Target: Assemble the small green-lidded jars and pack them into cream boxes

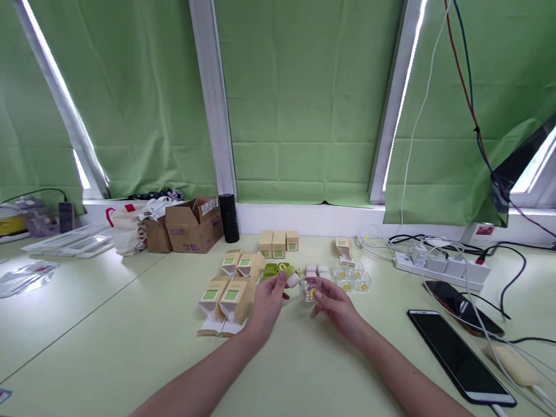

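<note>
My left hand (268,302) is closed around a small item with a whitish-pink block (293,280) at its end; the fingers hide much of it. Just behind it lie small green pieces (270,270). Between thumb and fingers of my right hand (338,304) is a small clear plastic box (308,291) with a yellow spot on it. Beyond that box sit a few pinkish-white blocks (316,271). More clear boxes (350,276) with yellow spots are grouped to the right. Left of my left hand stand several opened small cardboard boxes (238,296) with green labels.
Closed small cartons (279,243) stand farther back, near a black cylinder (229,218) and a large cardboard box (193,226). On the right are a power strip (441,269), a phone (460,355) and loose cables. Flat plastic bags (13,284) lie at the left.
</note>
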Demonstrator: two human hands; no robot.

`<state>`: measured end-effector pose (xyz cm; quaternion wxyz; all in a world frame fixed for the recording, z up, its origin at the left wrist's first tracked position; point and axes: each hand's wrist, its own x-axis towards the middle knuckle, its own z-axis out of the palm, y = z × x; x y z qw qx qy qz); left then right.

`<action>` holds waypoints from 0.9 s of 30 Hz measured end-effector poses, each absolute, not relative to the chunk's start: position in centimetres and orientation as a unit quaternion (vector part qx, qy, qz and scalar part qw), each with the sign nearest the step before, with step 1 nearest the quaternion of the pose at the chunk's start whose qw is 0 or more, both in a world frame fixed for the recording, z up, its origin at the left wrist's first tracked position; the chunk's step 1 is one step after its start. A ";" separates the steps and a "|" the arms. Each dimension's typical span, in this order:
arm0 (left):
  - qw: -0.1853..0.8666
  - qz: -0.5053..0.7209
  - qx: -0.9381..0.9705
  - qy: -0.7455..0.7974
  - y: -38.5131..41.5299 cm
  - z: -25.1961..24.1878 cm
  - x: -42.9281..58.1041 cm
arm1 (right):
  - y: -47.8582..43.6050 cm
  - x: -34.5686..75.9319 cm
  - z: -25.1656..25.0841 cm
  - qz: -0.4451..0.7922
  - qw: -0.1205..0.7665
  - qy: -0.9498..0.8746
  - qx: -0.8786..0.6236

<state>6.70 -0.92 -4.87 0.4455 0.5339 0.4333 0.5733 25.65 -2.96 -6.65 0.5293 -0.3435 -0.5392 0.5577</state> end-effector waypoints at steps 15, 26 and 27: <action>0.435 0.578 0.539 0.432 -0.5 -5.4 6.6 | -3.5 25.1 -6.1 0.603 0.578 -0.467 -0.289; 0.404 0.569 0.588 0.409 -1.0 -5.1 6.8 | -3.3 24.6 -6.7 0.552 0.575 -0.511 -0.321; 0.404 0.570 0.589 0.406 -1.0 -5.1 6.8 | -3.2 24.6 -6.7 0.553 0.579 -0.507 -0.320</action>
